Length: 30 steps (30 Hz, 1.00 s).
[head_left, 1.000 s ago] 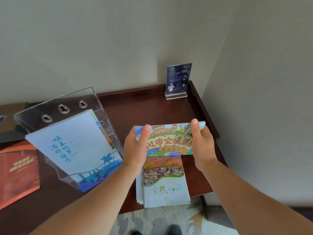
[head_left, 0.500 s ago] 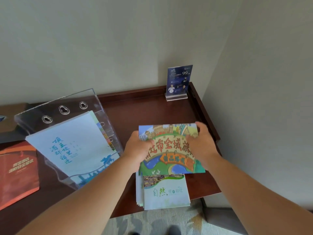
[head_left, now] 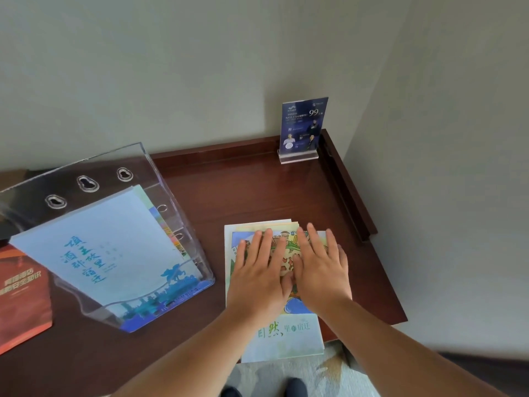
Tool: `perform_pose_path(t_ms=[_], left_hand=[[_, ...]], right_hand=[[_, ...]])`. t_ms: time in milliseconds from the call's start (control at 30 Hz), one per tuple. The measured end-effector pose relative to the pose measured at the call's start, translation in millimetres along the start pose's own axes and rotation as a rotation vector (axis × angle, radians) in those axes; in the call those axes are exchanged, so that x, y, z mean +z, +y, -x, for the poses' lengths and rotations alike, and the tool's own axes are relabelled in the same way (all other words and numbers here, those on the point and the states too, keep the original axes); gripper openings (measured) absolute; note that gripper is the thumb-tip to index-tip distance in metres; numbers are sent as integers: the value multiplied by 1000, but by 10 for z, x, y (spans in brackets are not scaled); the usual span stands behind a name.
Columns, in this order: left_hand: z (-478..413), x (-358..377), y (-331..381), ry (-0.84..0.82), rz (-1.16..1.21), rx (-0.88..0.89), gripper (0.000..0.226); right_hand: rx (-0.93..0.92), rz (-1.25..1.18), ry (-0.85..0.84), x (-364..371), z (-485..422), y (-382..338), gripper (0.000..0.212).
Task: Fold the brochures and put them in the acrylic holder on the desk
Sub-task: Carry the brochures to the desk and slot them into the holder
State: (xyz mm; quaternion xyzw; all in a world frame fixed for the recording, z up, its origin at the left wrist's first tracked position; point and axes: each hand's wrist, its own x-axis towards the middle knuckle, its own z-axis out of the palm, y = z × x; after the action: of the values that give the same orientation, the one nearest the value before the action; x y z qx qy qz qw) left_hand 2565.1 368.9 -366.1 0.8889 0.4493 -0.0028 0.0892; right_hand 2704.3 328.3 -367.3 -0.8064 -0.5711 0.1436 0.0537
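Down they come: half a second ago both hands held the brochure [head_left: 289, 237] up off the pile, and now it lies flat with both palms on top of it. Left hand [head_left: 259, 277] is spread wide, fingers [head_left: 267, 245] straight and pointing away, pressing the left half of the sheet. Right hand [head_left: 320, 270] sits right alongside, also flat and pressing, and the two thumbs meet in the middle. Neither hand grips anything; it is all flat pressure, no curl, no pinch.

That brochure rests on the stack [head_left: 286, 336] of others at the front right of the bench [head_left: 243, 190]. Its cartoon print peeks out past the fingertips and between the wrists. Whether a crease is already in it is hard to say, since the hands cover most of the sheet. The stack's near end hangs over the front edge of the bench, above the carpet [head_left: 329, 368].

Over to the left stands the holder [head_left: 137, 167], clear, leaning back, near the stack but apart from it. A pale blue leaflet [head_left: 114, 247] fills its front, with the coloured edges of more sheets showing behind. Far left, a red booklet [head_left: 20, 290] lies flat, cut off by the frame. A small blue sign [head_left: 303, 126] stands upright in the back right corner.
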Motion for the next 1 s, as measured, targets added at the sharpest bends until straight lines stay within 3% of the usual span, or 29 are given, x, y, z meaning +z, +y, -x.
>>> perform_pose_path(t_ms=[333, 400, 500, 600, 667, 833, 1000], left_hand=[[27, 102, -74, 32, -11, -92, 81], [30, 93, -62, 34, -6, -90, 81], [31, 69, -60, 18, -4, -79, 82], [25, 32, -53, -17, -11, -103, 83], [-28, 24, 50, -17, 12, -100, 81], [-215, 108, 407, -3, -5, 146, 71], [16, 94, -22, 21, 30, 11, 78]], right_hand=[[-44, 105, -94, -16, -24, 58, 60], [-68, 14, -75, -47, -6, 37, 60], [223, -420, 70, -142, -32, 55, 61], [563, -729, -54, -255, -134, 88, 42], [576, -670, -114, -244, -175, 97, 35], [577, -575, -12, -165, -230, 154, 25], [585, -612, -19, -166, -204, 182, 31]])
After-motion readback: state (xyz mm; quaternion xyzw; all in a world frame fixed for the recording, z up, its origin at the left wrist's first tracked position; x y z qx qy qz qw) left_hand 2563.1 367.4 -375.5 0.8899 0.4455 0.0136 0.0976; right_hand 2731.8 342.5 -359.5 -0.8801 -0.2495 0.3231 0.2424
